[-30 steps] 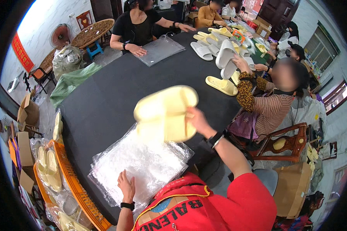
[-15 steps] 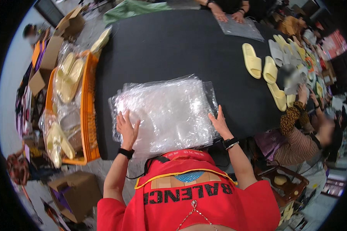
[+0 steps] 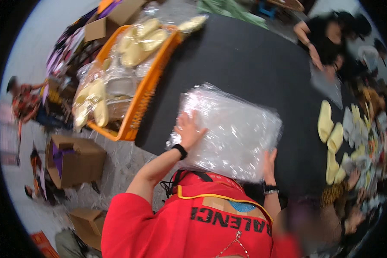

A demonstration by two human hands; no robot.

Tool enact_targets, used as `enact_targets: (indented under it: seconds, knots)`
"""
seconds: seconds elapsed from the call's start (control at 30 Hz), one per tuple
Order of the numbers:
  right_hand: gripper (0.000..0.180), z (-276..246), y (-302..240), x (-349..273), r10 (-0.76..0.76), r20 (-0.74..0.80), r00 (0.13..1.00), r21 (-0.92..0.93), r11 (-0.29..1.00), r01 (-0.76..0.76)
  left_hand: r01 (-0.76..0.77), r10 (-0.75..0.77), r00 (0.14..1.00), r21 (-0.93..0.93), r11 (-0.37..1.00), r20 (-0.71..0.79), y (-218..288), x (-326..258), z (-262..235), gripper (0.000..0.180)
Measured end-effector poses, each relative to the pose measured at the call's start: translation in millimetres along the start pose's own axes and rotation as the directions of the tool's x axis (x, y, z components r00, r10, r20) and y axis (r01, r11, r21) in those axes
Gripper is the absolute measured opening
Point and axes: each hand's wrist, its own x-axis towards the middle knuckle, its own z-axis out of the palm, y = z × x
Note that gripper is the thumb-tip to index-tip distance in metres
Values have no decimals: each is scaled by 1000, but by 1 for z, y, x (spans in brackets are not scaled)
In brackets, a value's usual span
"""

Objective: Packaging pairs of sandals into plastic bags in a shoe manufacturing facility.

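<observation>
A stack of clear plastic bags (image 3: 236, 129) lies on the black table at its near edge, shiny and crinkled, with loose rims on the left side. My left hand (image 3: 189, 130) rests open on the stack's left part, fingers spread over the top sheet. Against the stack's lower right edge stands my right hand (image 3: 269, 165), its fingers stretched upward and the thumb side toward the bags. Neither hand grips anything that I can see.
On the left, an orange crate (image 3: 135, 116) holds bagged yellow slippers (image 3: 146, 45). Yellow slippers (image 3: 325, 118) and grey ones lie along the right side of the black table (image 3: 241, 56). Co-workers sit at the far right and right. Cardboard boxes (image 3: 88, 165) stand on the floor.
The view has swung left, so the crate and table appear shifted right. My right hand now sits closer against the stack's right side, where a sheet stuck out before.
</observation>
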Motion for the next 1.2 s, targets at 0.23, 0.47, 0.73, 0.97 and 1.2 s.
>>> enact_targets:
  seconds: [0.23,0.47,0.73,0.97,1.2]
  knots:
    - [69,11,-63,-50,-565,216,796,-685,493,536,-215,211,974,41,976,85,23,-2,-7,71]
    - [77,47,-43,-55,-319,472,822,-652,502,568,-96,-47,818,-217,972,-573,-92,55,-180,34]
    - [80,58,-28,-52,-235,482,844,-702,472,533,674,-824,106,-569,472,-557,-296,41,-252,76]
    - [66,67,-31,-45,-402,501,766,-514,574,637,270,-736,573,-764,586,-361,-474,23,-222,33]
    - [71,66,-18,-51,-314,449,837,-656,520,547,223,-605,794,-902,369,-52,-259,108,-269,33]
